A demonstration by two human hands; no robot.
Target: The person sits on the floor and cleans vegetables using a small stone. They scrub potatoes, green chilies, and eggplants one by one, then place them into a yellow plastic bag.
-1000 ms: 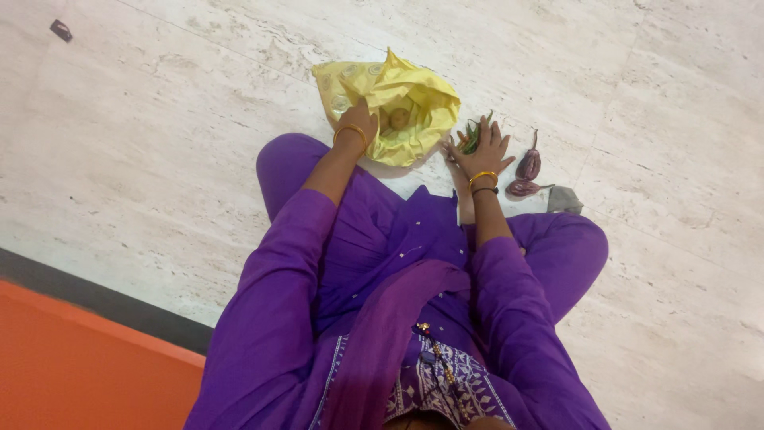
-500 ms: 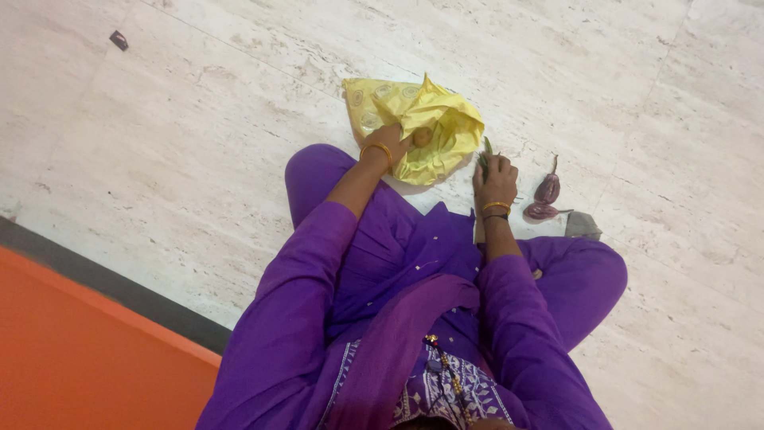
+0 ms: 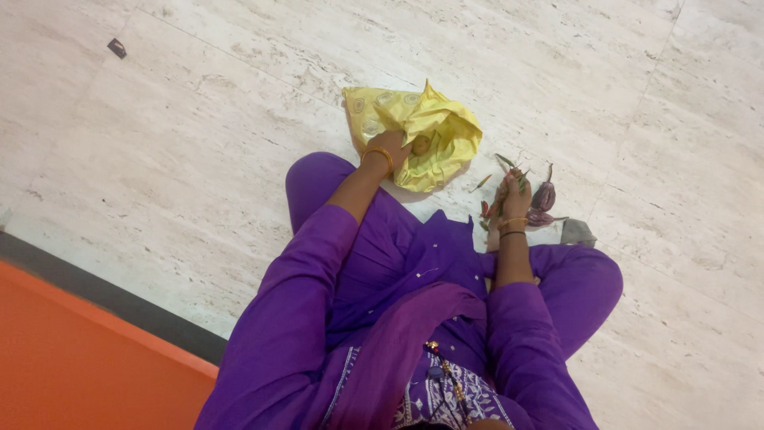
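Observation:
I sit cross-legged on a marble floor in purple clothes. My left hand point(image 3: 387, 149) grips the edge of a crumpled yellow bag point(image 3: 434, 131), which holds a brown round vegetable point(image 3: 421, 144). My right hand point(image 3: 513, 194) is closed around a bunch of green and red chillies point(image 3: 504, 165), just above the floor. Two small purple brinjals point(image 3: 544, 204) lie immediately right of that hand. A few loose chillies point(image 3: 482, 183) are scattered between the bag and my right hand.
A grey cloth scrap point(image 3: 578, 232) lies by my right knee. A small dark object point(image 3: 117, 48) sits far left on the floor. An orange surface with a dark border point(image 3: 95, 350) fills the lower left corner.
My right hand closed on the chillies beside the bag and drew them back toward my knee, beside the brinjals. My left hand stayed on the bag's edge.

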